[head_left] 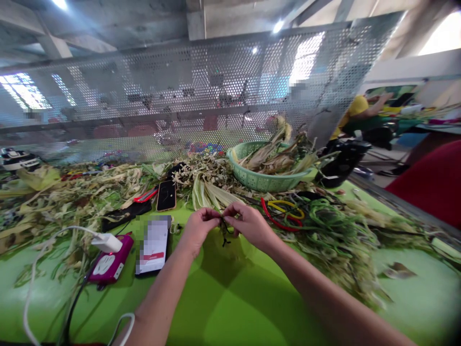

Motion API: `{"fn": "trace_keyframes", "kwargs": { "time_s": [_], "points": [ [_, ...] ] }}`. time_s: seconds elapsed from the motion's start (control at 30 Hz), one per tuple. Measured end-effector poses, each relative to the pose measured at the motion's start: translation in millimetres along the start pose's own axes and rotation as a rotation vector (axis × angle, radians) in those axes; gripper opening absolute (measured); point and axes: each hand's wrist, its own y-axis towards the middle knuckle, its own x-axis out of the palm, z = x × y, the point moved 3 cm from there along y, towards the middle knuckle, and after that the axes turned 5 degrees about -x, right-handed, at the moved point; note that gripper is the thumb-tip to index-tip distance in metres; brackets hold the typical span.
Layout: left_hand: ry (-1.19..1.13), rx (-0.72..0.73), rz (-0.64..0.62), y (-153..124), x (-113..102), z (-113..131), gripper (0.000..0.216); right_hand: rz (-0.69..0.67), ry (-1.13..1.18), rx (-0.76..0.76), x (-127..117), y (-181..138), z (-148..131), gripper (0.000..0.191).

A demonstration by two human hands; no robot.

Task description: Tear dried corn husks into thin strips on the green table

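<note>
Both hands meet above the green table (230,298), fingertips almost touching. My left hand (202,226) pinches a thin dark cord (226,235), and my right hand (245,222) pinches the same piece from the other side. Knotted dark ends dangle below the fingers. Whether a strip of husk is also in the pinch I cannot tell. Just beyond the hands lies a fan of pale corn husk (209,194). To the left of my left hand rests a phone with a lit screen (154,247).
A green basket (270,180) of dried husks stands behind. Red-handled scissors (266,216) and green cord (331,216) lie right. At left are a second phone (166,196), a red cutter (146,195) and a magenta power bank (111,264) with cables. A perforated metal screen (162,96) borders the back.
</note>
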Motion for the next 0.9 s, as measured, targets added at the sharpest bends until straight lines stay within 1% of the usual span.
{"fn": "trace_keyframes", "kwargs": {
  "time_s": [0.07,0.17,0.33,0.43,0.57,0.63,0.77,0.9],
  "points": [
    [0.042,0.042,-0.007,-0.7,0.9,1.9,0.019,0.004,-0.009,-0.011,2.3,-0.5,1.8,0.011],
    [0.152,0.125,-0.012,-2.0,3.2,5.1,0.019,0.011,-0.085,-0.037,2.2,-0.4,1.5,0.014],
    [0.365,0.268,0.047,-5.7,6.8,10.4,0.015,0.043,-0.310,-0.106,-3.6,0.1,-4.9,0.009],
    [0.421,0.301,0.065,-7.0,7.8,10.7,0.015,0.069,-0.454,-0.174,-3.4,-1.6,-9.2,0.008],
    [0.417,0.279,0.057,-7.8,7.2,9.8,0.017,0.089,-0.637,-0.221,0.3,-4.4,-10.6,0.008],
    [0.395,0.253,0.041,-7.6,6.6,9.5,0.016,0.096,-0.680,-0.225,1.2,-4.8,-10.0,0.007],
    [0.291,0.183,0.013,-4.5,4.9,8.4,0.012,0.109,-0.651,-0.234,0.5,-4.0,-10.0,0.006],
    [0.146,0.128,0.004,0.2,3.4,3.9,0.016,0.114,-0.599,-0.231,-0.2,-3.2,-12.0,0.005]
  ]
}}
